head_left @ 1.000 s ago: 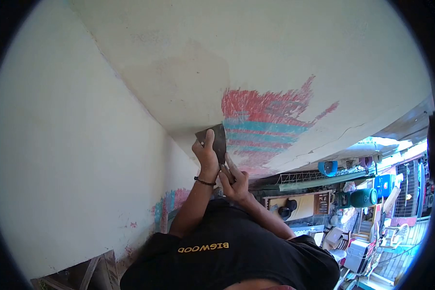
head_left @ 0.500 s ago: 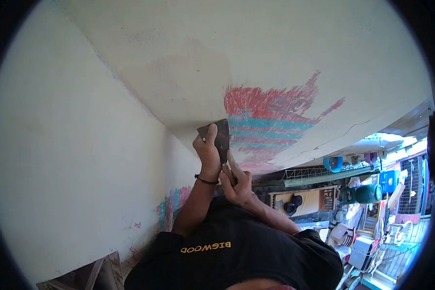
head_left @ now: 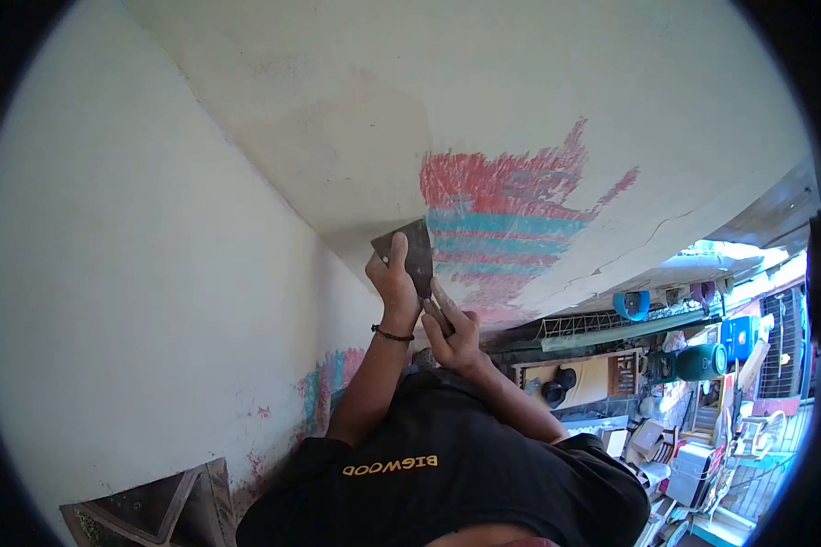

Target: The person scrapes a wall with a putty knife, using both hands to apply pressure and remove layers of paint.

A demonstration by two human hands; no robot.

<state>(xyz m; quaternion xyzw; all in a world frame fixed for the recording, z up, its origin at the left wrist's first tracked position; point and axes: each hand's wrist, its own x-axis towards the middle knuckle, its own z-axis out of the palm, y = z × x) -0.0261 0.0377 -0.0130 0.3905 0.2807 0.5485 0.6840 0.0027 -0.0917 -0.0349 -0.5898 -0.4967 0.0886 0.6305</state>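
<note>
A wide dark putty knife (head_left: 418, 248) rests with its blade against the wall, at the left edge of a patch of red and blue paint (head_left: 506, 223). My left hand (head_left: 394, 284), with a dark bracelet at the wrist, grips the blade, its thumb laid flat along the face. Lower down, my right hand (head_left: 456, 339) is closed around the handle, one finger stretched up toward the blade. The fingers behind the blade are hidden.
A wall corner (head_left: 287, 201) runs down to the left of my hands. More red and blue paint (head_left: 324, 387) marks the left wall, above a framed opening (head_left: 155, 506). To the right are a green container (head_left: 701, 362), a blue box (head_left: 741, 337) and household clutter.
The view has shifted slightly, so the painted patch sits a little higher and further left. Both hands keep their hold on the putty knife, whose blade stays near the patch's left edge.
</note>
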